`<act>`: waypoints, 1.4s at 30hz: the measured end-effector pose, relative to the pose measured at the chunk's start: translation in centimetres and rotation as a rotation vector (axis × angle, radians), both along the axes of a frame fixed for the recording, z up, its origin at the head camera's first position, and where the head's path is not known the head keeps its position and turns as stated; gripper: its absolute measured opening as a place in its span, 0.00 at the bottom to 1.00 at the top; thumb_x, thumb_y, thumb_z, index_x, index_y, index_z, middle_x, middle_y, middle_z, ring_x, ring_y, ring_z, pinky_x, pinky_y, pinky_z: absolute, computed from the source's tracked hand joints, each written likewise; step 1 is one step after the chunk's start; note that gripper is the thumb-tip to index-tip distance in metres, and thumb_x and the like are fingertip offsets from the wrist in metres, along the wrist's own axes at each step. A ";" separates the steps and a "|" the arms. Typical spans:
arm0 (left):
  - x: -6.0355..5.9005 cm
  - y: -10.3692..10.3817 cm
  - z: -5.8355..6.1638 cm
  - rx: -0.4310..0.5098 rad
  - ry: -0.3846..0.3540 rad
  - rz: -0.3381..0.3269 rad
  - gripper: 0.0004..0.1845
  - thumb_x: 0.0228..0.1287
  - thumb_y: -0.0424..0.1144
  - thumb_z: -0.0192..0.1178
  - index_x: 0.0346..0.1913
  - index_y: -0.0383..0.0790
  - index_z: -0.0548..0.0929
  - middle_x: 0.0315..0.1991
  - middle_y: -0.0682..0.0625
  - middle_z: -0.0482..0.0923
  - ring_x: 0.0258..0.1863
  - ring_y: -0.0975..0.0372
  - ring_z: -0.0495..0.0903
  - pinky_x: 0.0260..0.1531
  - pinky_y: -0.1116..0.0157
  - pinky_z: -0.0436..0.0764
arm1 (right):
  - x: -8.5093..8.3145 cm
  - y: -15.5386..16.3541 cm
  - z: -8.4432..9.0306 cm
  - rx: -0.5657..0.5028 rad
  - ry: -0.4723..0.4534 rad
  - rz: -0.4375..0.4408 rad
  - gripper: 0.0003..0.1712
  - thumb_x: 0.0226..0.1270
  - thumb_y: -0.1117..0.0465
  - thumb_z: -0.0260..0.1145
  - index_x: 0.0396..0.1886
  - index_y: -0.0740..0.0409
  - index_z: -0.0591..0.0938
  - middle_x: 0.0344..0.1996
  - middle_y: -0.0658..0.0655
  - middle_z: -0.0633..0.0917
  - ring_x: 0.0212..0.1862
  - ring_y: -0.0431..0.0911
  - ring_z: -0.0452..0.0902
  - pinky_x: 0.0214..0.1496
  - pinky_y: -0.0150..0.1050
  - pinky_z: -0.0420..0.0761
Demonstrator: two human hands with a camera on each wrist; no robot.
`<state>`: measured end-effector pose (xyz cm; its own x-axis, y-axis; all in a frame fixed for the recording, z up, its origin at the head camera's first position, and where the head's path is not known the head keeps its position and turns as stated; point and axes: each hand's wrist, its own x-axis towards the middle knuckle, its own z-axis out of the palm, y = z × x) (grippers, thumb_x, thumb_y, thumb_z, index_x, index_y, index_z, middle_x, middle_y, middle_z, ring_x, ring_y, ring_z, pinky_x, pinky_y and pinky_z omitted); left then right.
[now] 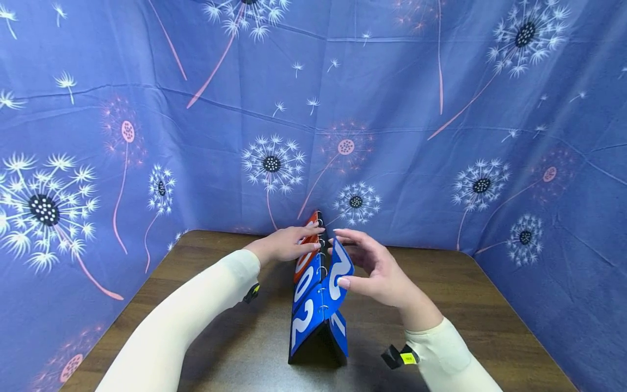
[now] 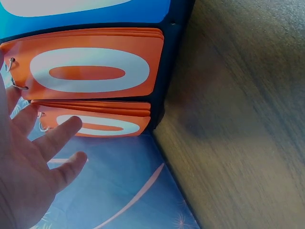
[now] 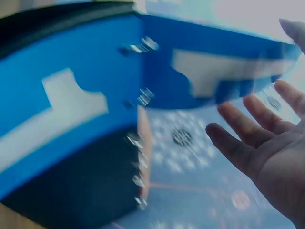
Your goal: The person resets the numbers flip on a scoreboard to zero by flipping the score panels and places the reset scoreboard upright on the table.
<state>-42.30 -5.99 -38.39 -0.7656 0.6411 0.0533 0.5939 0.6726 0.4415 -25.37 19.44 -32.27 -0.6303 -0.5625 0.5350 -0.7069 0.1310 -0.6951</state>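
A tabletop flip scoreboard [image 1: 317,348] stands like a tent, with blue and red number cards on metal rings along its ridge. Between thumb and fingers, my right hand [image 1: 379,267] holds a raised blue number card [image 1: 339,275] marked 2. The card bends as it stands up from its rings; another blue card [image 3: 71,109] lies below it on the right slope. Over the far end of the ridge, my left hand [image 1: 289,245] rests with fingers extended near the rings. Red cards marked 0 [image 2: 90,88] lie under and beside that hand. The right wrist view is blurred.
Under the scoreboard is a brown wooden table [image 1: 235,337]. A blue cloth [image 1: 210,163] with dandelion prints hangs behind the table and along its sides. Both sleeves are pale, with a small black strap piece [image 1: 392,357] at the right wrist.
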 end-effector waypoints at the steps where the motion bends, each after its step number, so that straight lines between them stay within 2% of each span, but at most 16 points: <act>1: 0.0 0.0 0.0 0.000 -0.002 -0.003 0.36 0.70 0.75 0.45 0.78 0.78 0.58 0.84 0.61 0.50 0.83 0.52 0.55 0.77 0.38 0.58 | -0.1 -0.8 -0.1 0.023 0.024 0.010 0.44 0.62 0.70 0.71 0.77 0.53 0.66 0.66 0.58 0.78 0.62 0.54 0.82 0.63 0.42 0.84; 4: 0.0 -0.1 0.0 0.014 -0.012 -0.015 0.34 0.71 0.73 0.46 0.78 0.79 0.58 0.84 0.62 0.50 0.83 0.53 0.55 0.78 0.39 0.57 | -0.2 -2.7 -0.8 0.101 0.102 0.044 0.41 0.66 0.68 0.68 0.78 0.54 0.67 0.70 0.56 0.76 0.66 0.53 0.79 0.66 0.44 0.82; 8: 0.0 0.0 0.2 0.023 0.004 -0.042 0.34 0.72 0.71 0.47 0.78 0.76 0.59 0.84 0.58 0.51 0.82 0.52 0.57 0.78 0.41 0.59 | -0.2 -4.4 -1.8 0.205 0.192 0.076 0.38 0.68 0.66 0.67 0.77 0.52 0.69 0.74 0.53 0.75 0.71 0.49 0.75 0.70 0.46 0.79; 13: -0.1 -0.1 0.3 0.010 0.037 -0.050 0.33 0.73 0.71 0.46 0.78 0.73 0.61 0.84 0.55 0.52 0.82 0.53 0.59 0.78 0.44 0.62 | 0.1 -5.0 -2.7 0.356 0.253 0.104 0.29 0.69 0.58 0.68 0.70 0.46 0.79 0.72 0.54 0.77 0.74 0.47 0.74 0.66 0.43 0.81; 17: 0.0 -0.2 0.2 0.012 0.049 -0.053 0.35 0.73 0.72 0.45 0.79 0.71 0.60 0.84 0.54 0.50 0.83 0.53 0.55 0.78 0.43 0.60 | 0.5 -5.2 -3.1 0.492 0.305 0.106 0.19 0.73 0.52 0.67 0.61 0.46 0.86 0.65 0.51 0.84 0.69 0.44 0.79 0.66 0.43 0.82; 22: 0.0 -0.2 0.3 0.004 0.062 -0.051 0.38 0.72 0.73 0.45 0.80 0.66 0.61 0.84 0.52 0.51 0.83 0.52 0.56 0.78 0.41 0.60 | 1.2 -6.1 -3.6 0.677 0.436 0.069 0.17 0.74 0.47 0.66 0.53 0.48 0.90 0.53 0.46 0.90 0.61 0.39 0.83 0.69 0.47 0.79; 26: 0.0 -0.2 0.3 0.007 0.067 -0.041 0.38 0.72 0.73 0.46 0.80 0.66 0.61 0.84 0.52 0.52 0.82 0.52 0.58 0.77 0.42 0.63 | 1.7 -6.8 -4.0 0.812 0.531 0.030 0.13 0.71 0.48 0.68 0.47 0.46 0.91 0.44 0.42 0.91 0.54 0.37 0.85 0.70 0.54 0.77; 31: 0.1 -0.1 0.3 0.009 0.066 -0.034 0.37 0.72 0.72 0.46 0.80 0.66 0.62 0.83 0.52 0.54 0.81 0.52 0.59 0.76 0.41 0.64 | 2.3 -7.5 -4.6 0.931 0.606 -0.045 0.07 0.63 0.48 0.72 0.37 0.42 0.90 0.34 0.39 0.89 0.47 0.38 0.84 0.71 0.62 0.74; 34: 0.2 -0.1 0.3 0.007 0.067 -0.031 0.37 0.72 0.72 0.46 0.80 0.66 0.62 0.83 0.53 0.54 0.81 0.51 0.59 0.75 0.41 0.65 | 2.6 -7.7 -4.7 0.972 0.609 -0.077 0.08 0.58 0.46 0.75 0.34 0.40 0.89 0.31 0.38 0.88 0.46 0.38 0.83 0.72 0.62 0.73; 39: 0.2 -0.1 0.3 -0.002 0.077 -0.019 0.36 0.71 0.73 0.46 0.79 0.70 0.61 0.83 0.54 0.54 0.80 0.51 0.61 0.75 0.41 0.66 | 2.7 -8.0 -4.7 1.030 0.610 -0.096 0.16 0.53 0.38 0.78 0.36 0.39 0.90 0.32 0.37 0.89 0.48 0.39 0.83 0.72 0.61 0.72; 42: 0.3 -0.1 0.4 -0.009 0.080 -0.016 0.36 0.71 0.73 0.45 0.79 0.72 0.60 0.83 0.54 0.54 0.80 0.52 0.61 0.75 0.41 0.66 | 2.8 -7.8 -4.4 0.998 0.545 -0.062 0.18 0.55 0.36 0.76 0.40 0.38 0.90 0.36 0.36 0.90 0.51 0.37 0.83 0.73 0.62 0.70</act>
